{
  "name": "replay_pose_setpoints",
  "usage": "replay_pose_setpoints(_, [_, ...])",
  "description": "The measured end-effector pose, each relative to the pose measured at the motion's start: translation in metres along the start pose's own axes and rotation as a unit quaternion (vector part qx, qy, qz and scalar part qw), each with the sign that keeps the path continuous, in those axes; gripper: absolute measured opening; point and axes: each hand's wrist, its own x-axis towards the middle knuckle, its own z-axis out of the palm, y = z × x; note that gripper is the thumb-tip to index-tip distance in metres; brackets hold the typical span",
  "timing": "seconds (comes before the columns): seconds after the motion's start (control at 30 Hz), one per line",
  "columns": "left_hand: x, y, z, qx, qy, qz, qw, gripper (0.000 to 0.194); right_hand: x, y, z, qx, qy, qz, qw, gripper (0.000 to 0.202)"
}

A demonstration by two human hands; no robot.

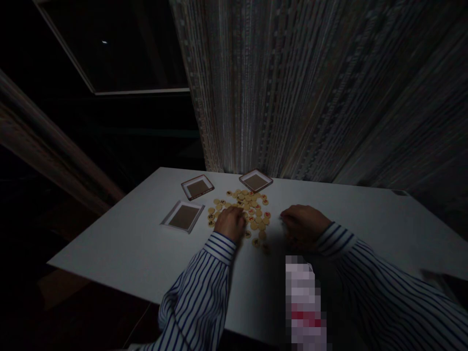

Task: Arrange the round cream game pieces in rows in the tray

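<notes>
Left hand (231, 223): fingers curled downward at the near-left edge of the scattered discs (255, 198); grip indeterminate. Right hand (305, 222): fingers bent together, right of the discs; contents indeterminate. Discs: round, tan, some marked red or black, lying mid-table.

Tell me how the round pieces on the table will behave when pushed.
The round pieces look small and rigid, so probably light. Lying mostly flat on the smooth-looking table, they should slide more than roll.
</notes>
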Motion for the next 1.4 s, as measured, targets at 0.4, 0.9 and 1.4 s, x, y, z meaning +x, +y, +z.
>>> replay_pose_setpoints(0.4, [0.028,-0.002,0.012,0.030,-0.037,0.059,0.997,0.025,0.051,-0.021,0.000,-0.015,-0.072,-0.039,0.997,0.032])
replay_pose_setpoints(0.9, [0.031,-0.023,0.042,-0.012,0.010,0.082,0.997,0.032,0.092,-0.030,0.017,-0.049,-0.112,-0.063,0.991,0.028])
replay_pose_setpoints(1.4, [0.031,-0.018,0.039,0.013,0.006,0.072,0.997,0.030,0.103,-0.034,0.020,-0.081,-0.130,-0.076,0.985,0.031])
